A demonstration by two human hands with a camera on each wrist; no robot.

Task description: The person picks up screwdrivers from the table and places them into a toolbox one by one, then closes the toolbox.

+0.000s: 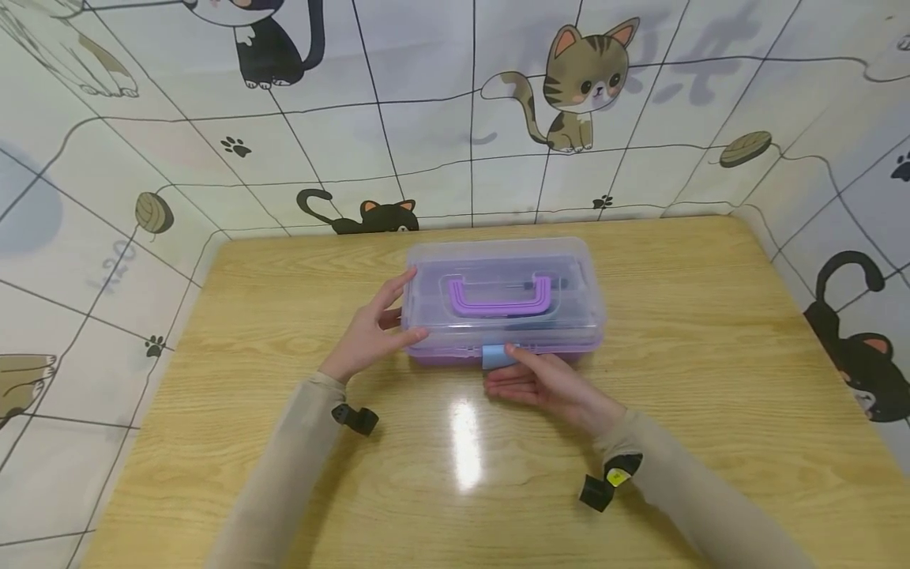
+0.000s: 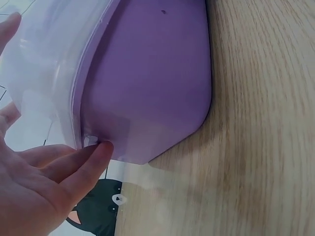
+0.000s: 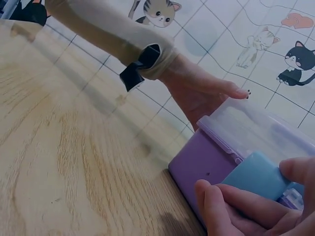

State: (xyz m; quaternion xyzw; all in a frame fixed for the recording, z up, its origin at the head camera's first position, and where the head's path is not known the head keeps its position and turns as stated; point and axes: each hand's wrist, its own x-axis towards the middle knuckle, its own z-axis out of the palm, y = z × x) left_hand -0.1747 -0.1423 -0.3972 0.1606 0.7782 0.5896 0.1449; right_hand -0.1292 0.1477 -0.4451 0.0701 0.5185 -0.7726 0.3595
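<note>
A purple storage box point(image 1: 455, 357) with a clear lid point(image 1: 569, 304) and a folded-down purple handle point(image 1: 501, 299) sits at the table's middle. My left hand point(image 1: 370, 336) rests against its left end, fingers straight along the lid's side. The thumb point(image 2: 96, 155) presses on the lid rim above the purple base point(image 2: 152, 83). My right hand point(image 1: 540, 383) is at the front, where it pinches the blue latch point(image 1: 498, 356) between the thumb on top and curled fingers point(image 3: 221, 206) below. The latch point(image 3: 258, 174) lies against the box wall point(image 3: 206, 164). The lid is down.
The box stands on a wooden table point(image 1: 711, 356). Walls papered with cartoon cats point(image 1: 590, 71) close it in at the back, left and right. A black wrist mount point(image 1: 358, 417) sits on each beige sleeve.
</note>
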